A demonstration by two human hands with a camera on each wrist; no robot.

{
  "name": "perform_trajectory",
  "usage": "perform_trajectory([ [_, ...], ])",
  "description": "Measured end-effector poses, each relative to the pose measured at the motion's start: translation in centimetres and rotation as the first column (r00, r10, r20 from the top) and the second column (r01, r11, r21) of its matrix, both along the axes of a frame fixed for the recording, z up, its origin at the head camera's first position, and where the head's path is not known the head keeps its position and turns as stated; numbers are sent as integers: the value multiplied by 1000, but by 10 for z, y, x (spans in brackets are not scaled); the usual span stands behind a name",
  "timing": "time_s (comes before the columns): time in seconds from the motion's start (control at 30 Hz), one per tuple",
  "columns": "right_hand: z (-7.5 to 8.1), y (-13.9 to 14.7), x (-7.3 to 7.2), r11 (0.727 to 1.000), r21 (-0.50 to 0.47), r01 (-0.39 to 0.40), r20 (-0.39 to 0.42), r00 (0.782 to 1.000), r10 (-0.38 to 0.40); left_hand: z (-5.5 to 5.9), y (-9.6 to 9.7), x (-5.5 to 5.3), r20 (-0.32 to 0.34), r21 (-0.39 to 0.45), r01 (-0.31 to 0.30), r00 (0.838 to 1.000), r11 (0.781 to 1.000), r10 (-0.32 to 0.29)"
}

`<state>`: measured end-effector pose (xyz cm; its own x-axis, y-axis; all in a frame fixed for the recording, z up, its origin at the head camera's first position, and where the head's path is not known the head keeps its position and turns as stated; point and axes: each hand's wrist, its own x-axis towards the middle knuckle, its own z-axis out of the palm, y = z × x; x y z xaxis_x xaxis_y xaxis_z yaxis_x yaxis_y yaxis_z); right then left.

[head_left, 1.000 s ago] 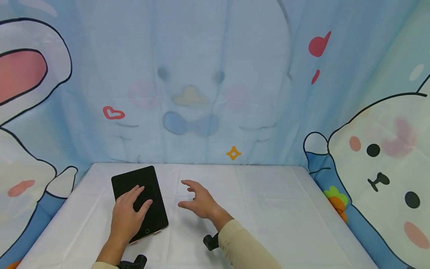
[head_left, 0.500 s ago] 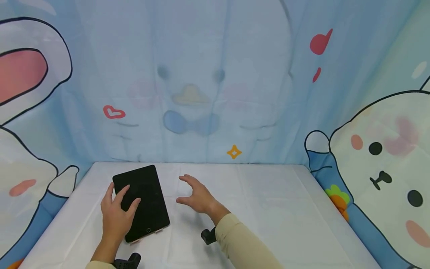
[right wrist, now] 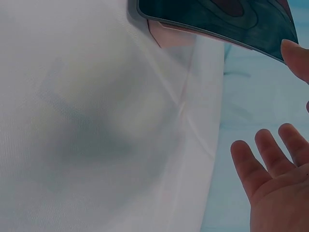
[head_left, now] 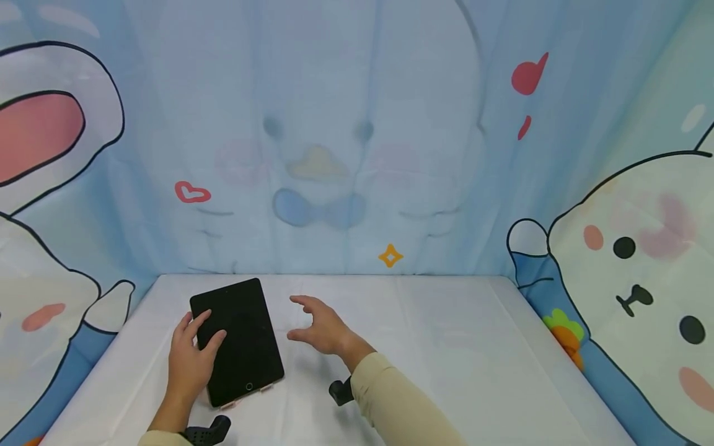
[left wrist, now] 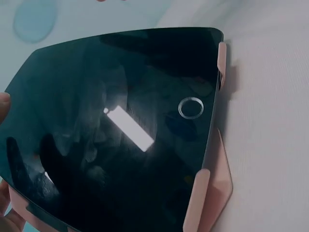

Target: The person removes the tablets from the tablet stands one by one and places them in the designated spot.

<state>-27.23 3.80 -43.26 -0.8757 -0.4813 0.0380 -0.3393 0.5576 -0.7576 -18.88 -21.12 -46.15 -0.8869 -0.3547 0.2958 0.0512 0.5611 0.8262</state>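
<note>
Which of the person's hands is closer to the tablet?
The left. The left hand is at the left edge of the tablet, partly over it; the right hand is off to its right, with a gap between.

On my feed I see a table (head_left: 474, 347) covered in creased white cloth. Toward its left side, a pink stand (left wrist: 219, 183) bears a black tablet (head_left: 245, 341).

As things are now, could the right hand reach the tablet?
Probably yes: the right hand, fingers spread, is beside the tablet, and the head view shows only white cloth between them.
</note>
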Motion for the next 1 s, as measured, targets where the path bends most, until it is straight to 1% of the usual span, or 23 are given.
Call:
perform_trajectory([
  [0.17, 3, -1, -2, 1000, 26, -3, 10, 1000, 2, 1, -4, -1, 29, 16, 20, 999, 1000, -20],
  [0.27, 4, -1, -2, 1000, 28, -8, 26, 1000, 8, 0, -7, -1, 55, 23, 41, 998, 999, -43],
  [0.43, 3, -4, -3, 1000, 28, -13, 39, 999, 12, 0, -10, -1, 102, 64, 73, 992, 995, -79],
  [0.6, 4, -11, -2, 1000, 21, -23, 61, 998, 22, -1, -11, -2, 152, 87, 76, 984, 993, -89],
  [0.7, 6, -15, -1, 999, 13, -34, 65, 997, 33, -1, -12, -3, 167, 95, 71, 982, 993, -86],
  [1.0, 1, -24, 0, 998, -24, -64, 104, 992, 66, -2, -11, -4, 196, 104, 64, 977, 993, -83],
])
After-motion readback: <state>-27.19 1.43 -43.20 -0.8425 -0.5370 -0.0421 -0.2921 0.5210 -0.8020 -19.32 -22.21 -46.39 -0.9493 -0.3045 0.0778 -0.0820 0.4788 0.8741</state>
